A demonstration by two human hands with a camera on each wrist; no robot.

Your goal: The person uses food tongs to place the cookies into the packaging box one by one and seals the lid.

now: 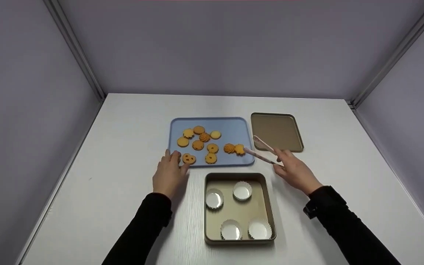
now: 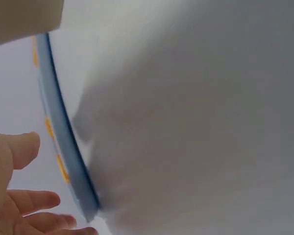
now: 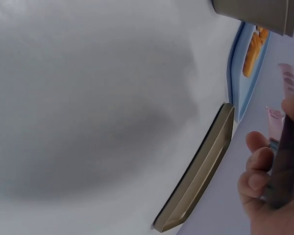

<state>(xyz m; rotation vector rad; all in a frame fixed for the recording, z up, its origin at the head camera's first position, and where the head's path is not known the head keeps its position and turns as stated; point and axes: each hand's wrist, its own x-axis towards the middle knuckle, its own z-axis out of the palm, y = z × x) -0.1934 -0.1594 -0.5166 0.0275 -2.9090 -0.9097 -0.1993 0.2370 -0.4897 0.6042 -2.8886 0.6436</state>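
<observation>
Nearest, a tin [image 1: 245, 210] stands on the white surface [image 1: 123, 217] with four white paper cups [image 1: 230, 230] in it: two by the near wall, one by the left wall, one toward the far wall. Beyond it come the hands, in dark sleeves [image 1: 348, 228]. The left hand [image 1: 168, 175] grasps nothing; its fingers lie loosely spread at the near left corner of the blue tray [image 1: 230, 127], and whether they touch it I cannot tell. The right hand [image 1: 294, 171] grips the tongs [image 1: 260, 156], whose pink tips stand apart, one just beside the rightmost cookie. Eleven cookies [image 1: 198, 145] lie on the blue tray. To its right sits a brown tray [image 1: 276, 129]. Grey walls [image 1: 212, 48] stand behind.
</observation>
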